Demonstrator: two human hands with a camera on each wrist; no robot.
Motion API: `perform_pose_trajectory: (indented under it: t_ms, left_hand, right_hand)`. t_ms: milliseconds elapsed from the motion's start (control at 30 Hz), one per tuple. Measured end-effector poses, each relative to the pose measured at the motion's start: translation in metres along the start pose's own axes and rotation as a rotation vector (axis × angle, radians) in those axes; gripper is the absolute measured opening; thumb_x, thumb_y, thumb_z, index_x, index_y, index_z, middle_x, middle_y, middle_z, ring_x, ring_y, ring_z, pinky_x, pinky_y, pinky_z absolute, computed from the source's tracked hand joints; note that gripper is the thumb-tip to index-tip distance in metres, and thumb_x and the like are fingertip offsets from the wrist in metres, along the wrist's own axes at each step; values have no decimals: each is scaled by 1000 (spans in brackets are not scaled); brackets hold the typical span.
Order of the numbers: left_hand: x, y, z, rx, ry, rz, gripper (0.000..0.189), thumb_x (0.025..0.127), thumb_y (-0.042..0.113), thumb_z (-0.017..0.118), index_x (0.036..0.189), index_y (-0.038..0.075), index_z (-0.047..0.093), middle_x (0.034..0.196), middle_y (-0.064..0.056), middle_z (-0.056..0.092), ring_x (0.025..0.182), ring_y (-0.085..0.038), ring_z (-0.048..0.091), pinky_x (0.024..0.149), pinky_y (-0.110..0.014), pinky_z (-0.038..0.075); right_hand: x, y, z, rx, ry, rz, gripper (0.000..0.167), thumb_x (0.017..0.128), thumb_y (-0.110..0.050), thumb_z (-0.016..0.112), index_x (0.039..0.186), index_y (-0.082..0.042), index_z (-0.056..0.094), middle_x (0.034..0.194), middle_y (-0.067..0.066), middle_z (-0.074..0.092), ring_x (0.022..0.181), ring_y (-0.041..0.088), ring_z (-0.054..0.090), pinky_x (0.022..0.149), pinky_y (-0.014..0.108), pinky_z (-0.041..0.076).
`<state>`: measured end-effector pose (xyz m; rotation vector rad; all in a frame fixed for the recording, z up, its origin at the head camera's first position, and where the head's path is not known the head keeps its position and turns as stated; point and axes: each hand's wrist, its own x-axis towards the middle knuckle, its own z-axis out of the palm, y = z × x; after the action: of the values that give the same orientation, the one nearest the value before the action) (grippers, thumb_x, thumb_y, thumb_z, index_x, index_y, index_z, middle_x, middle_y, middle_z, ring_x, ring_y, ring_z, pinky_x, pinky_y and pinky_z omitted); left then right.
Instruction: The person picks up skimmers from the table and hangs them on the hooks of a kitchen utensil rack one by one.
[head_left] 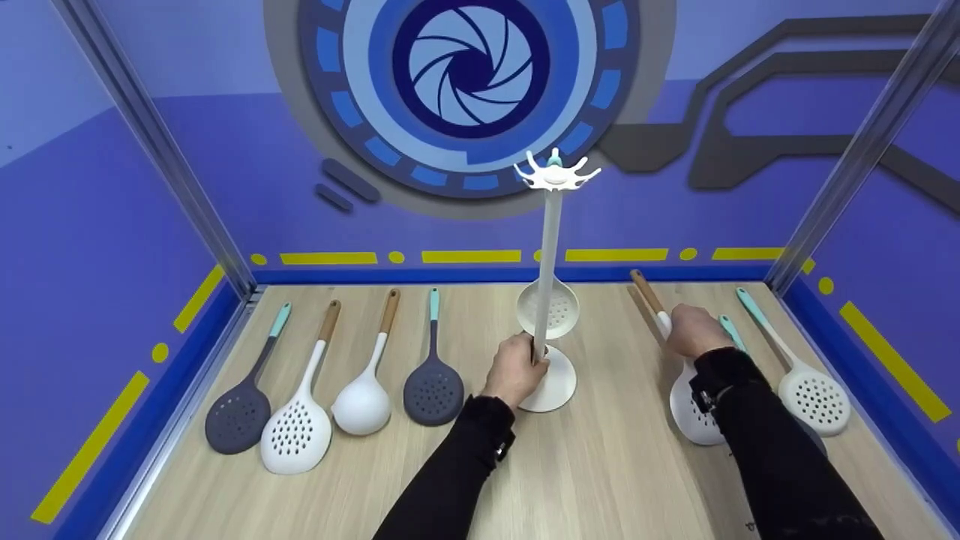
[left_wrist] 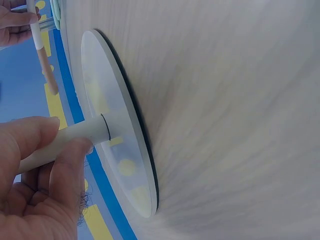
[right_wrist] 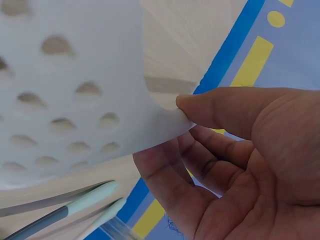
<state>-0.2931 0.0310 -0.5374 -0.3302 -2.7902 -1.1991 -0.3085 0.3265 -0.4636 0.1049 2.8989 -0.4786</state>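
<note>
My left hand (head_left: 516, 369) grips the lower pole of a white utensil stand (head_left: 550, 240), just above its round base (left_wrist: 120, 95). Curved hooks ring the top of the stand. A cream slotted ladle (head_left: 562, 311) hangs on its far side, partly behind the pole, with a turquoise handle tip showing at the hooks. Off to the right, my right hand (head_left: 696, 330) pinches a white skimmer (head_left: 686, 409) by its neck, thumb on one side and fingers on the other. The skimmer's wooden handle points toward the back wall, and its perforated head (right_wrist: 75, 90) hangs toward me.
Left of the stand lie a dark slotted turner (head_left: 238, 418), a white skimmer (head_left: 298, 435), a white ladle (head_left: 361, 405) and another dark slotted turner (head_left: 433, 394). A cream skimmer (head_left: 814, 401) lies far right. A turquoise-handled utensil (head_left: 731, 330) is mostly hidden by my right arm. Walls enclose the table.
</note>
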Motion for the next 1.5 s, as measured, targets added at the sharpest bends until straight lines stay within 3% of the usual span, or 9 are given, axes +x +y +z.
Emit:
perform_pose_trajectory:
  t_ms: [533,800,1167,1500]
  left_hand:
    - [-1,1,-1,10,1,-6,13,79,14,70,87,16,61,82,3,62,76,-9,59,68,-26,50]
    - [-1,1,0,6,-4,-18,13,79,14,70,88,17,61,83,3,61,76,-9,59,68,-25,50]
    - [-1,1,0,8,-1,-3,13,79,14,70,88,15,61,83,2,62,77,-10,58,69,-25,49]
    - [-1,1,-1,3,-7,-4,13,79,13,70,88,14,61,82,1,62,76,-10,58,69,-26,49]
  right_hand:
    - [-1,-6,-4,-3,82,-68,22,79,-4,60,96,10,53,72,12,50,60,24,45,49,31,37]
    - [0,-11,-5,22,127,-59,42,80,-11,64,108,14,47,79,19,56,62,25,50,49,32,41]
    - [-3,-18,-9,19,149,-73,41,82,-15,63,110,9,45,85,22,58,64,26,56,48,32,43]
    - [-7,-26,-15,29,192,-109,33,83,-13,62,106,5,47,85,18,55,62,25,53,48,30,40]
